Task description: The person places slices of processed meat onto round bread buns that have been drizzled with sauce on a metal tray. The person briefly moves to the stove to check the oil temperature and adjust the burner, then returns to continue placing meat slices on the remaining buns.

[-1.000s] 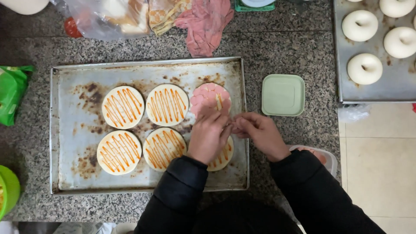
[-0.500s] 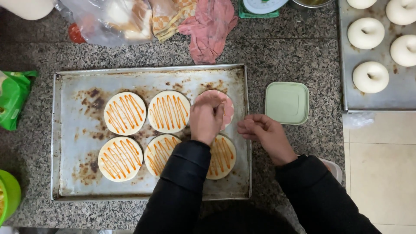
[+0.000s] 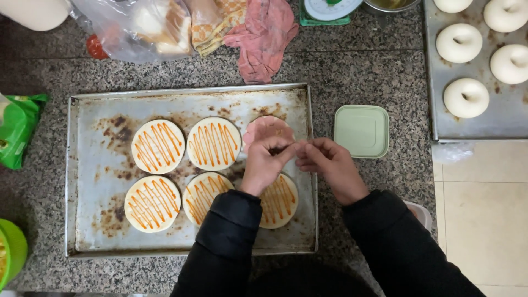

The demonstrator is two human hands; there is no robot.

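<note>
Ham slice (image 3: 263, 127) just beyond left hand (image 3: 265, 163), btwn fingertips.

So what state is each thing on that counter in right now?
Baking tray: flat on the counter, stained.
Five dough rounds: striped with orange sauce.
Sixth round: topped with a pink slice.
Left hand: fingertips pinched, over the tray.
Right hand: fingertips meeting the left's.
Green box: lid on.
Dough rings: bare, on a second tray.
Pink cloth: crumpled.
</note>
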